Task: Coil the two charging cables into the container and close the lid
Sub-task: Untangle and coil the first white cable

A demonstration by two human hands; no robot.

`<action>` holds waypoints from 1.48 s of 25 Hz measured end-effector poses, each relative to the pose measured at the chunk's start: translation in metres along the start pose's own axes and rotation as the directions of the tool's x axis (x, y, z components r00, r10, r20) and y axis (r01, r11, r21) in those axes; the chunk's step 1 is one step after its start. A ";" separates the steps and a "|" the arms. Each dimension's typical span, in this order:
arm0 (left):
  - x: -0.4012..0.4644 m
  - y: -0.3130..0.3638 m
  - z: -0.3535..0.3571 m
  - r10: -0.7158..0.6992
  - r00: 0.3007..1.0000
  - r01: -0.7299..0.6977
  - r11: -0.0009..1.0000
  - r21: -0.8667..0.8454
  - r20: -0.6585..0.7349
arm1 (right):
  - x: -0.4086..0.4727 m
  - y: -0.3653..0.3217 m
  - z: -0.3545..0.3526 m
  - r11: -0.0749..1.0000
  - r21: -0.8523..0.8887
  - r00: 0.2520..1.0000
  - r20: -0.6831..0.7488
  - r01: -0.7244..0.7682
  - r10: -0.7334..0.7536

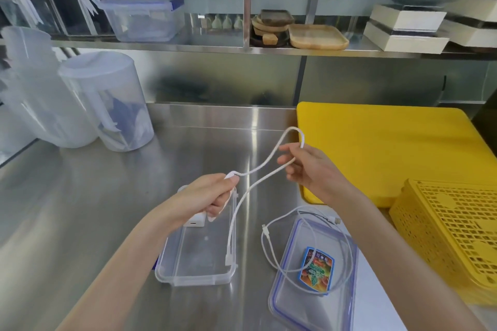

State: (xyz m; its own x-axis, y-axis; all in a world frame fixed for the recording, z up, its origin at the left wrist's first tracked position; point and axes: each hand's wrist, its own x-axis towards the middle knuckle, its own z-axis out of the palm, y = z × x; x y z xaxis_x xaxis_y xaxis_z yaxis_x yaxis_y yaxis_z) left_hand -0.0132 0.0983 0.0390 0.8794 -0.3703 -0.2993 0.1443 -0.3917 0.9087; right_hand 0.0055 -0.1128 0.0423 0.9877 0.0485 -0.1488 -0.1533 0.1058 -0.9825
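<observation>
Evidently mid-coil: left hand (207, 196) pinches first cable (265, 166), right hand (304, 166) half-open, looping it above container (196, 277) for dropping in.

There is only one view, from a wide-angle camera on the person's head. It looks forward and down at a steel counter (80, 196), close enough that both forearms enter from the bottom edge. It faces a shelf (215, 47) at the back wall, and straight lines bend near the borders.
</observation>
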 end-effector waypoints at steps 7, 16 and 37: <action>0.000 0.000 -0.008 0.106 0.983 -0.086 0.987 0.138 -0.148 | 0.002 0.023 0.000 0.928 -0.370 0.995 -0.096 -0.028 -0.008; 0.006 -0.013 -0.013 0.227 0.920 -0.048 0.875 0.482 -0.319 | -0.008 0.075 -0.033 0.510 -0.836 0.979 -0.185 -0.204 0.089; 0.009 -0.033 -0.017 0.031 0.892 -0.037 0.999 -0.004 -0.451 | -0.004 0.098 0.031 0.379 -0.885 0.957 0.290 0.271 -0.007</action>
State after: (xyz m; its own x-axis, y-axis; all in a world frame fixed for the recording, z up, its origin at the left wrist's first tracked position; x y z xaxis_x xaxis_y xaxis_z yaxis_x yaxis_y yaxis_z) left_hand -0.0021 0.1219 0.0107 0.9935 0.0370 -0.1077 0.1137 -0.3745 0.9202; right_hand -0.0146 -0.0713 -0.0502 0.9370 0.3335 -0.1035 0.2375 -0.8258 -0.5115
